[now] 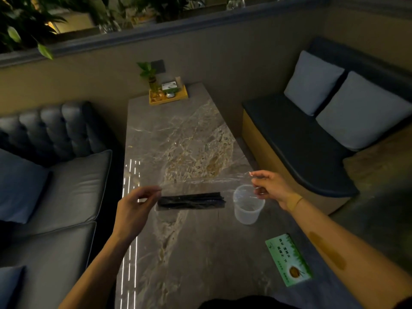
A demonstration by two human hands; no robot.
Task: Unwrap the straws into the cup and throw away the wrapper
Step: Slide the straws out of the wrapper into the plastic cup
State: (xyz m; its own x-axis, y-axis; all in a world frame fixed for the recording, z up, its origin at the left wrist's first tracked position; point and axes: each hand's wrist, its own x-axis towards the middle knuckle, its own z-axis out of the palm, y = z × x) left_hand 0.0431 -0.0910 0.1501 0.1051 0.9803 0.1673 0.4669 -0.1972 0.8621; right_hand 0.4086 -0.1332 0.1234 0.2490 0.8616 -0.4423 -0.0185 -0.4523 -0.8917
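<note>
A bundle of black straws (191, 200) hangs level in the bottom of a clear plastic wrapper (205, 182), just above the marble table (178, 139). My left hand (133, 210) pinches the wrapper's left top corner. My right hand (270, 187) pinches its right top corner, so the film is stretched between them. A translucent plastic cup (247, 206) stands upright on the table, right of the straws and just under my right hand. The cup looks empty.
A green printed box (288, 259) lies flat at the table's near right. A yellow tray (168, 94) with a small plant and bottles sits at the far end. A grey sofa (55, 175) flanks the left, a cushioned bench (312, 141) the right.
</note>
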